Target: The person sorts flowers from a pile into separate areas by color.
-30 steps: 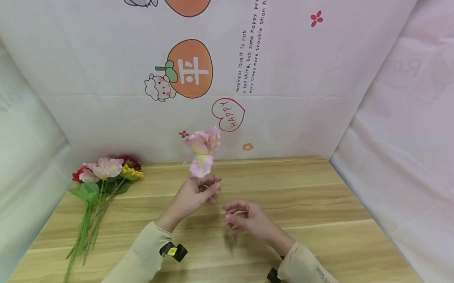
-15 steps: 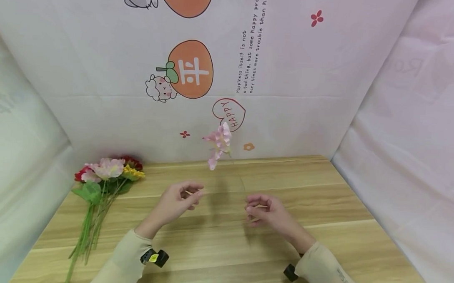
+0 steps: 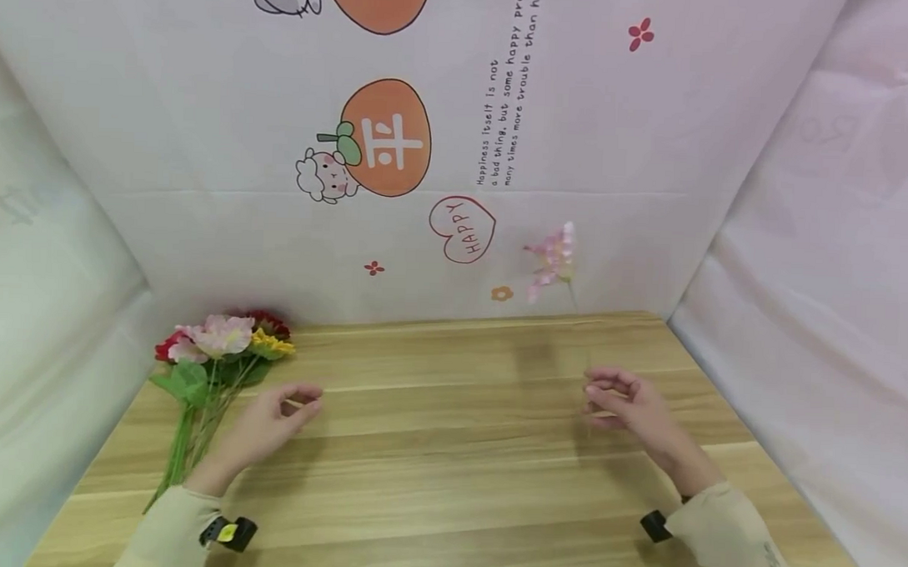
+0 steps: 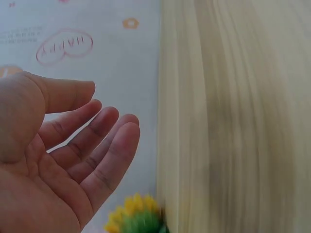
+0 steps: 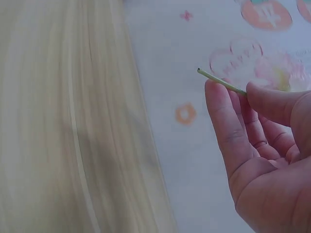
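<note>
The head camera looked forward and down from above the table (image 3: 447,492), far enough back to frame the left hand (image 3: 267,423), right hand (image 3: 639,411) and wall (image 3: 594,138). The left camera (image 3: 244,535) and right camera (image 3: 655,527), each close by its hand, faced the wall with the table's edge running steeply upright. All three views shared the heart (image 3: 462,229).
</note>
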Demonstrator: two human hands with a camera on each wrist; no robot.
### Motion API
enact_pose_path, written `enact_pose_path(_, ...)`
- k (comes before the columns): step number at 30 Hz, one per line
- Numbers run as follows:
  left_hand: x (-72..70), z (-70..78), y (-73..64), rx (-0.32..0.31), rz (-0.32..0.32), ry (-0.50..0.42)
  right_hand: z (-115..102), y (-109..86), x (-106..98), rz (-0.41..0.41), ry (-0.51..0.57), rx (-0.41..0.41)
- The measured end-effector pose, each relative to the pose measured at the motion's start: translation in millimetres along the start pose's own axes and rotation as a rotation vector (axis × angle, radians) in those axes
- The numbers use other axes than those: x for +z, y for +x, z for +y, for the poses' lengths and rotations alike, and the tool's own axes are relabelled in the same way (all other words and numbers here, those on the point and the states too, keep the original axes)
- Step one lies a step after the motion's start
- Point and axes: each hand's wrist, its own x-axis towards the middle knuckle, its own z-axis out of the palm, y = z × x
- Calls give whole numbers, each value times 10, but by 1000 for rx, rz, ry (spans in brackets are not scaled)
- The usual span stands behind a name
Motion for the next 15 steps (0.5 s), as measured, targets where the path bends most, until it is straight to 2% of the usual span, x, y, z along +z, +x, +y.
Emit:
enact_pose_path(4, -254, -212, -100, -7, 42, 141, 53, -31, -304, 30, 17, 1)
enact_pose_path(7, -394, -328, -157, -15, 81, 244, 83, -61, -518, 57, -18, 13)
enact_pose_path(11, -514, -457, -215, -30, 117, 330, 126, -75, -725, 110, -99, 48)
enact_pose_path(15, -585, -593, -259, -59, 109, 400, 190, -38, -821, 137, -169, 103)
